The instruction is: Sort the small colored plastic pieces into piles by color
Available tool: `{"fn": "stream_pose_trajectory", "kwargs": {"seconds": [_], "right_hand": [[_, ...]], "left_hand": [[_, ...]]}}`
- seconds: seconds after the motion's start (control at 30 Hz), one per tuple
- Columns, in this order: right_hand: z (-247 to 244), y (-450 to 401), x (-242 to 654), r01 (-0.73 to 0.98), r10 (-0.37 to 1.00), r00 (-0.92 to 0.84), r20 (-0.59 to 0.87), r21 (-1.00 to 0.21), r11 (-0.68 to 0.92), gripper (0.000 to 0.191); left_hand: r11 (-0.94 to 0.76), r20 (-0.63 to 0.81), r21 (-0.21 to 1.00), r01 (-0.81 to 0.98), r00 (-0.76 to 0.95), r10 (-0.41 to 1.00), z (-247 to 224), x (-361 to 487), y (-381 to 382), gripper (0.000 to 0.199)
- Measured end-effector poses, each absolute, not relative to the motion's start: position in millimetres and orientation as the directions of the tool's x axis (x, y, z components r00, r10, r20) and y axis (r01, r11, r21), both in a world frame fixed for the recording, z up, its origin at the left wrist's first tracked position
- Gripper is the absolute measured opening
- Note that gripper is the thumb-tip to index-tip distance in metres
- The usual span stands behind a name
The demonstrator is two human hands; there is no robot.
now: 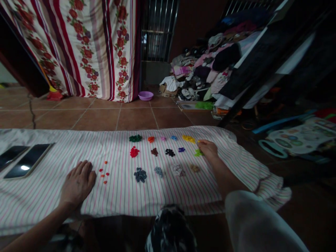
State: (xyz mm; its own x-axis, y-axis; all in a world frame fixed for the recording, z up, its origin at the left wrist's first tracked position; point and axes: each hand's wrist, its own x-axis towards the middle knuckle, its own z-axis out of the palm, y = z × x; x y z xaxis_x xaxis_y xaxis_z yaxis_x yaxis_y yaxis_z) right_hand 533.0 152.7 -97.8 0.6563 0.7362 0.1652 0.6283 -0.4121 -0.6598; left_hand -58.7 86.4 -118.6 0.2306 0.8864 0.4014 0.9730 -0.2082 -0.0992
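Note:
My left hand [77, 182] lies flat on the striped cloth, fingers stretched out, beside several loose red and orange pieces [102, 176]. At the right side, my right hand [209, 148] is closed in a pinch, with a small yellow piece [198, 141] at its fingertips. It is beside the yellow pile [188, 139] and just above the lime green pile [198, 152]. Small pieces are sorted by colour: dark green [135, 138], orange [151, 139], red [134, 151], brown [154, 152], black [170, 152], purple [181, 149], dark grey [140, 175] and tan [194, 168].
Pink [163, 138], blue [174, 138], grey [158, 171] and whitish [177, 169] piles share the striped cloth [115, 199]. Two dark phone-like devices [28, 161] lie at the left. Beyond are a purple basin [145, 95], a floral curtain [99, 52] and heaped clothes [204, 66].

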Motion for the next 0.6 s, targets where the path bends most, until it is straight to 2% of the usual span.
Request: {"fn": "stream_pose_trajectory", "kwargs": {"seconds": [0.2, 0.27, 0.6], "right_hand": [[-91, 166, 520, 0.667, 0.718, 0.685, 0.123, -0.502, -0.550, 0.029], [-90, 169, 517, 0.673, 0.720, 0.684, 0.119, -0.483, -0.560, 0.029], [-88, 168, 519, 0.605, 0.699, 0.709, 0.091, -0.589, -0.536, 0.038]], "left_hand": [[-0.207, 0.384, -0.100, 0.973, 0.229, 0.894, -118, -59, 87, 0.049], [-0.203, 0.384, -0.092, 0.975, 0.223, 0.896, -117, -59, 87, 0.049], [-0.199, 0.376, -0.074, 0.977, 0.212, 0.902, -113, -56, 85, 0.051]]}}
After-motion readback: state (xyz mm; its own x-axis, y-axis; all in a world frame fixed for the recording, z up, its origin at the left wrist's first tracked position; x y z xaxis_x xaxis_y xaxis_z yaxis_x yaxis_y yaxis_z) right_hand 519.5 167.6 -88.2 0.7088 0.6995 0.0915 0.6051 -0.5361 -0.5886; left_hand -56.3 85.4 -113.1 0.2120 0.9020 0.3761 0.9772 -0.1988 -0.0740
